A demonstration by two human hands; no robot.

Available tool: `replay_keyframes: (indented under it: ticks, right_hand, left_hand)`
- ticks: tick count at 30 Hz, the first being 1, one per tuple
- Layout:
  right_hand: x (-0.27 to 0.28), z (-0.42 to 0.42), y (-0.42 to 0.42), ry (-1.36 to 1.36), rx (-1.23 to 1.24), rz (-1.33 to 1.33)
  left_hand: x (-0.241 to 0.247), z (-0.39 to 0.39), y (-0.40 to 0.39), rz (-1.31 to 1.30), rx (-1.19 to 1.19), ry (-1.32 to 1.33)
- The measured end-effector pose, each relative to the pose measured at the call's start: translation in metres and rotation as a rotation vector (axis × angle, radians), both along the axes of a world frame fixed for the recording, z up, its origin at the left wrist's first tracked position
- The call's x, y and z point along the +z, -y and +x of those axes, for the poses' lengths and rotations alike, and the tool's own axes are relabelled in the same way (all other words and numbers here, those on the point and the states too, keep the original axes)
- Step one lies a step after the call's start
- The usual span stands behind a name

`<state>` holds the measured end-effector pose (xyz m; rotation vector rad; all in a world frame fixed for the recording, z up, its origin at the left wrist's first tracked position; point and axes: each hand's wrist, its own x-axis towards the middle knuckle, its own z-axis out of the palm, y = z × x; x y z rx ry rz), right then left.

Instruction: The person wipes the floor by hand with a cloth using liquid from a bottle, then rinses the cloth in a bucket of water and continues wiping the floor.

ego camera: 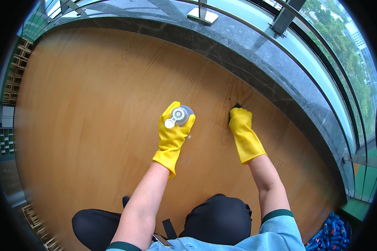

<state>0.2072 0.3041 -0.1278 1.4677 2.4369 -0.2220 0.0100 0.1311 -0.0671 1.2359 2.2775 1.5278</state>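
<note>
My left hand [176, 125], in a yellow rubber glove, is wrapped around a translucent plastic bottle [188, 110]. The bottle's white flip-top cap [177, 114] faces the camera with its lid swung back. To the right, my right hand [241, 120], in a matching glove, presses a dark green scouring pad [237, 106] on the wood-look floor [113, 94]. Only the pad's upper and left edges show past the glove. A small whitish spot [189, 137] lies on the floor beside the left glove's wrist.
A dark stone curb [238, 73] curves around the floor, with metal railings [254, 26] and windows beyond. My knees [220, 218] are at the bottom. Many small blue objects [331, 233] are heaped at the lower right. Wooden lattice pieces [17, 73] stand at the far left.
</note>
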Motion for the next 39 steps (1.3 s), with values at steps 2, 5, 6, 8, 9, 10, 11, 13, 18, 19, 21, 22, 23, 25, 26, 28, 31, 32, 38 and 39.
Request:
replay_keyframes:
  ticks: [2,5,6,8,9,10,11,13,18,19,21,22,23,25,26,28,31,32,38,39]
  right_hand:
    - [0.004,-0.009,0.03,-0.093,0.105,0.001]
    - [-0.016,0.002,0.023,-0.351,-0.143,0.075]
    - [-0.019,-0.003,0.012,-0.519,-0.299,0.088]
    - [-0.026,-0.009,0.013,-0.263,-0.224,0.151]
    - [-0.026,-0.018,0.012,-0.142,-0.174,0.18]
    - [-0.033,-0.017,0.001,-0.186,-0.232,0.139]
    - [-0.039,-0.016,-0.012,-0.217,-0.21,0.188]
    - [-0.045,-0.016,-0.028,-0.285,-0.161,0.278]
    - [-0.023,-0.02,0.017,-0.063,-0.111,-0.03]
    - [-0.026,-0.021,0.02,0.0,-0.178,-0.068]
    - [-0.025,-0.018,0.014,0.036,0.025,0.017]
    - [-0.021,-0.021,0.003,-0.033,0.0,0.034]
    - [-0.02,-0.021,-0.018,-0.1,-0.029,0.06]
    - [-0.024,-0.025,-0.033,-0.157,-0.162,-0.072]
    - [-0.026,-0.016,-0.024,-0.103,-0.09,0.002]
    - [-0.027,-0.018,-0.008,0.02,-0.045,-0.025]
    - [-0.027,-0.026,0.0,0.067,-0.142,-0.092]
    - [-0.022,-0.028,-0.008,-0.026,-0.065,-0.027]
    - [-0.026,-0.027,-0.026,0.043,-0.004,0.065]
    - [-0.02,-0.035,-0.006,0.138,0.051,-0.032]
  left_hand:
    - [-0.007,0.001,0.003,0.04,0.018,-0.046]
    - [-0.006,0.005,-0.001,0.102,-0.021,-0.038]
    - [-0.006,0.002,-0.004,0.113,-0.019,-0.076]
    - [-0.01,0.004,0.001,0.092,-0.005,-0.08]
    - [-0.011,0.001,0.003,0.08,0.013,-0.09]
    - [-0.01,0.003,0.0,0.087,0.011,-0.118]
    - [-0.009,0.003,-0.004,0.089,-0.01,-0.118]
    - [-0.005,0.002,-0.009,0.086,-0.046,-0.125]
    - [0.004,-0.003,-0.006,0.073,-0.012,-0.018]
    - [0.006,-0.003,-0.009,0.093,-0.021,-0.041]
    - [0.007,-0.002,-0.009,0.118,-0.039,-0.08]
    - [0.003,-0.001,-0.009,0.148,-0.004,-0.134]
    - [0.007,0.004,-0.011,0.148,-0.044,-0.035]
    - [0.001,0.001,-0.014,0.167,-0.03,-0.119]
    - [-0.003,0.002,-0.013,0.166,-0.038,-0.103]
    - [-0.005,-0.003,-0.008,0.15,-0.054,-0.162]
    - [-0.008,-0.005,-0.004,0.089,-0.051,-0.178]
    - [-0.011,-0.001,-0.002,0.119,-0.01,-0.144]
    - [-0.01,0.002,-0.001,0.043,-0.081,-0.059]
    - [-0.007,-0.002,0.004,0.002,-0.069,-0.104]
